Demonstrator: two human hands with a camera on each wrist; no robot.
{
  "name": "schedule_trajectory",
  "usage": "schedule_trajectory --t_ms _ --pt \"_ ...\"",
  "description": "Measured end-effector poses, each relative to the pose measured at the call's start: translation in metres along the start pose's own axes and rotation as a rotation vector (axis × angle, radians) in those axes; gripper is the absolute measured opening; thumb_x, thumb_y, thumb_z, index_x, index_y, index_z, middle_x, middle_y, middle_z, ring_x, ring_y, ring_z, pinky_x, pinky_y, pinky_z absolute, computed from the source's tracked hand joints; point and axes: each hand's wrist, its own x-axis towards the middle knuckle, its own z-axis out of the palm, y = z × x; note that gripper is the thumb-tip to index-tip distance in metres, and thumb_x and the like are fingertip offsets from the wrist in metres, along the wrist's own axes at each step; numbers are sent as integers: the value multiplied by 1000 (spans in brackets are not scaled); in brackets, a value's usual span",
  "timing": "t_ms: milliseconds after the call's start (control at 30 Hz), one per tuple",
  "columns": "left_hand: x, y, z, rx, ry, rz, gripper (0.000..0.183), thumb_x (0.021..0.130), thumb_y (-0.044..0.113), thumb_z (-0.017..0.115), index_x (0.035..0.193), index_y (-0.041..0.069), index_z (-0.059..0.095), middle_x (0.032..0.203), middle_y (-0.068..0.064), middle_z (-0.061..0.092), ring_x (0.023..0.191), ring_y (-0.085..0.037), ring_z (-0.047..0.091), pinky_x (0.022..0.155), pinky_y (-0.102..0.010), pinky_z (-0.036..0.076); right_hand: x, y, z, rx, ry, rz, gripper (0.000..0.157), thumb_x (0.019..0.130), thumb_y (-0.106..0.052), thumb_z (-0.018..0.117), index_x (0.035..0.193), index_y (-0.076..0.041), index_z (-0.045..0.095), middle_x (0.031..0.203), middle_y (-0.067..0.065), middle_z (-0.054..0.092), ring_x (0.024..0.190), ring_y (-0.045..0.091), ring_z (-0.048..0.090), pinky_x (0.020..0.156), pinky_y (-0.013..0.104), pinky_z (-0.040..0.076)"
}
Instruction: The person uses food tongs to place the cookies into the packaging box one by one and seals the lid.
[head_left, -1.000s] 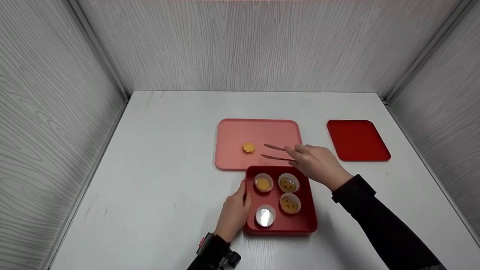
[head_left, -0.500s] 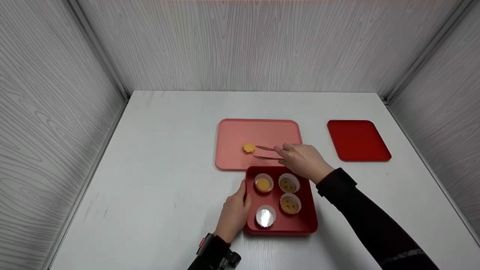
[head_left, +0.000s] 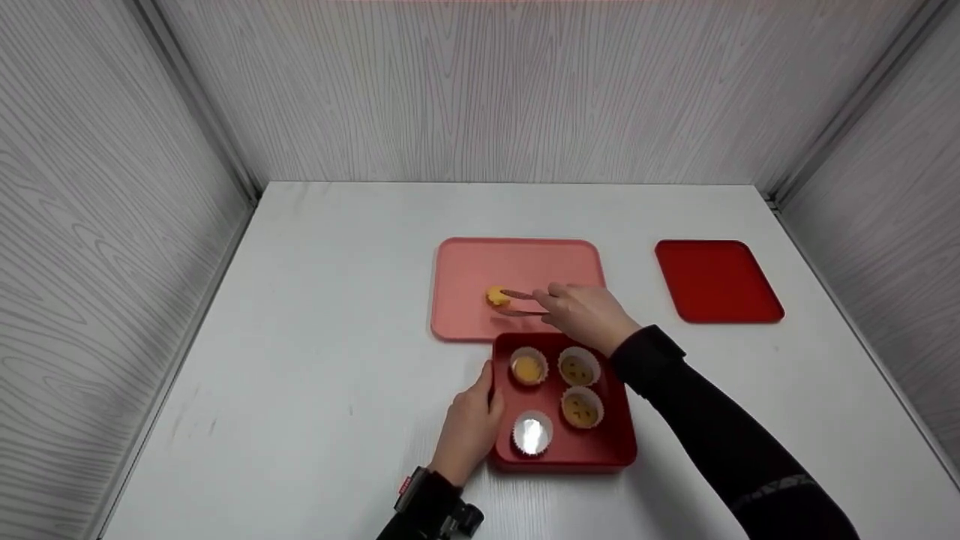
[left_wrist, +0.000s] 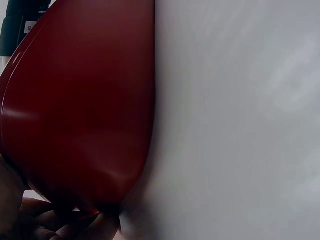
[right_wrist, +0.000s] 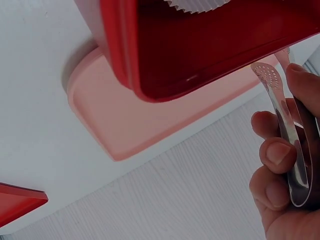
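Left hand (head_left: 471, 426) rests on the table (head_left: 315, 360), fingers curled round the left wall of the near red box (head_left: 600, 450), steadying it. Box holds four paper cups: three filled with tarts (head_left: 577, 369), the near-left cup (head_left: 531, 433) empty, foil showing. Just beyond, right hand (head_left: 589, 315) grips metal tongs (head_left: 517, 297) pointed left, tips at the last yellow tart (head_left: 496, 296) on the pink tray (head_left: 517, 259); can't tell if the tips have closed on it. Red lid (head_left: 718, 279) lies far right, well apart. Step looks like: picking up the last tart. Next move likely calls for a gentle squeeze, lift, and carry back to the empty cup. Versus a second ago: right hand and tongs moved left from mid-tray to the tart; left hand, box, tart unmoved.
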Motion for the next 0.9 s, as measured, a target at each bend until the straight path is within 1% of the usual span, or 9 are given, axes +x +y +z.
schedule_trajectory --t_ms 233,367,467,600,700,900 --pt "-1 0 0 8 6 13 48 102 9 56 147 -8 48 115 -26 71 95 -30 71 81 -46 57 5 -2 7 -32 -21 -4 32 90 -23 80 115 -8 66 88 10 61 68 23 63 60 32 55" --pt "-1 1 0 10 1 -1 49 102 10 55 147 -8 48 114 -24 71 88 -24 70 77 -43 57 7 -3 9 -71 -50 6 34 92 -26 77 118 -7 66 88 10 60 68 23 62 60 31 56" --pt "-1 1 0 10 -1 -7 49 102 10 55 148 -8 47 113 -24 72 86 -23 69 74 -42 57 8 -4 10 -72 -68 16 34 93 -26 76 119 -6 66 87 10 60 68 23 61 60 31 55" --pt "-1 0 1 12 6 1 49 102 10 55 147 -8 48 114 -25 71 90 -28 71 77 -44 57 11 -3 9 -58 -80 28 30 95 -24 74 117 -5 66 89 10 61 70 24 62 62 32 55" --pt "-1 0 1 6 3 -4 49 102 10 55 148 -7 47 117 -25 71 94 -30 71 80 -46 58 12 -3 9 -62 -94 37 29 96 -25 72 117 -5 67 91 10 63 72 24 63 64 33 56" --pt "-1 1 1 5 1 -7 50 102 11 55 148 -7 47 120 -26 70 98 -33 71 82 -47 57 15 -1 8 -18 -156 71 28 98 -22 70 119 -5 67 92 12 64 72 25 64 64 34 56"
